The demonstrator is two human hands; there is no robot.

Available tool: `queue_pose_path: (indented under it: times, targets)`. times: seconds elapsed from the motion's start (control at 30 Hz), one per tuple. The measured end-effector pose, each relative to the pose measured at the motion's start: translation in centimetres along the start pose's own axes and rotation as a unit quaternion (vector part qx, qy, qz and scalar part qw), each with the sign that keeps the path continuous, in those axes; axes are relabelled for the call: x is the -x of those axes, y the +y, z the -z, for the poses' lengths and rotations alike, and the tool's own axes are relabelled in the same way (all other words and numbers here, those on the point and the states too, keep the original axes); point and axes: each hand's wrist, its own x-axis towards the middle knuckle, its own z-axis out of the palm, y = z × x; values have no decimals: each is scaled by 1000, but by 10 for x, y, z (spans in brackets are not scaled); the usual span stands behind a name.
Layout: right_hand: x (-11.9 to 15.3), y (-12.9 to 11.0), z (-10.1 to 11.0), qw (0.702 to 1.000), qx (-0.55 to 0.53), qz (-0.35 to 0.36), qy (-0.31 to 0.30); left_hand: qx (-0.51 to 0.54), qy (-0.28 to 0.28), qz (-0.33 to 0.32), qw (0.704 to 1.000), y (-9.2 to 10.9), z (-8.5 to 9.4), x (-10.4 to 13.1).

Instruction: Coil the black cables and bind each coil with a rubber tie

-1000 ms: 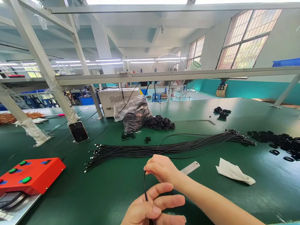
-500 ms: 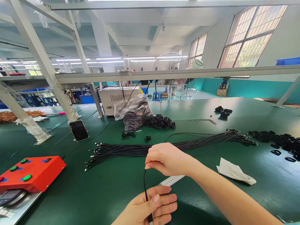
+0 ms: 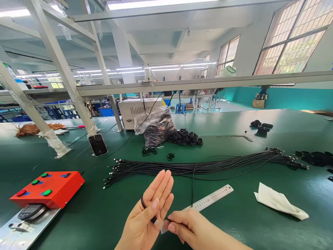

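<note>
My left hand [image 3: 149, 211] is palm up with its fingers stretched out, and its thumb pins the end of a black cable [image 3: 192, 184] against the palm. A small loop of that cable passes by the index finger, and its connector [image 3: 154, 219] shows below the thumb. Close by on the right, my right hand [image 3: 194, 227] pinches the same cable between thumb and fingers. From there the cable runs up toward a bundle of black cables [image 3: 177, 168] lying across the table. A steel ruler [image 3: 214, 198] lies partly under my right hand.
At left stands a red box with buttons [image 3: 49, 189], with a phone [image 3: 98, 145] behind it. A plastic bag [image 3: 158, 128] and piled black coils [image 3: 186, 137] sit beyond the bundle. A white cloth [image 3: 281, 201] lies at right, near black rings [image 3: 317, 158].
My right hand has come down from above my left hand to its right side. My left hand has risen and turned fingers up; the cable now bends into a loop there. The view has shifted left.
</note>
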Motion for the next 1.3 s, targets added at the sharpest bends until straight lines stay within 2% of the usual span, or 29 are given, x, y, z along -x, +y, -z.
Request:
queue_pose_path:
  times: [0.17,0.33,0.43,0.53,0.87,1.0,1.07,1.17,1.23,1.3]
  targets:
    - [9,-7,5,997,69,43,16,4,23,-16,1000,-5,6,-6]
    - [8,-2,-14,978,59,24,197,7,38,-21,999,-17,6,-8]
    - [0,7,-32,963,49,73,256,1,36,-18,999,-25,4,-9]
    - [-7,12,-45,953,54,74,288,-1,46,-14,999,-29,2,-10]
    - [-6,7,-55,944,143,17,298,-58,63,-38,996,-34,10,-19]
    - [-2,18,-53,950,102,25,292,-26,79,-37,996,-34,12,-21]
    - [3,24,-48,959,93,18,268,-1,86,-56,995,-30,15,-21]
    - [12,26,-34,963,180,19,199,3,108,-89,990,-20,20,-21]
    - [17,17,-22,954,254,50,154,-10,135,-96,986,-16,22,-22]
    - [19,3,-9,936,314,85,134,-28,166,-80,983,-16,23,-23]
